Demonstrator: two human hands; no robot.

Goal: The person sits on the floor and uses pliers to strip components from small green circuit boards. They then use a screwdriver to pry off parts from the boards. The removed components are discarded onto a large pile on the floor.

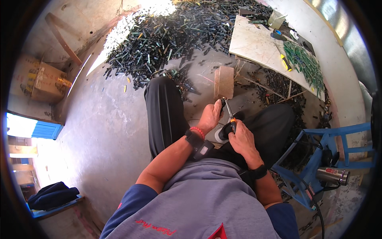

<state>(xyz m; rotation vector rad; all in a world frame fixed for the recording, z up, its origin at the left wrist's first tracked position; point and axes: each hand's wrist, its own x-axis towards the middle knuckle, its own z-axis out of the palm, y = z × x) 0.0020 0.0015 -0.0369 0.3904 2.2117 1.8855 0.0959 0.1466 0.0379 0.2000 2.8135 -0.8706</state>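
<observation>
Here, the right hand point(241, 140) grips a screwdriver point(230, 115); left hand point(210, 116) pinches its tip.

one head-worn fisheye view looks steeply down, close over the lap.

A large heap of dark green strips point(175, 36) is lying spread over the concrete floor point(107, 131); a pale board worktop point(254, 46) is carrying a yellow-handled tool point(285, 62), a clear plastic cup point(276, 18) and a smaller pile of green strips point(306, 65); a cardboard box point(45, 81) is being kept by the wall; a steel flask point(332, 175) is resting on a blue frame point(338, 133); dark cloth point(52, 195) is lying at lower left.
</observation>
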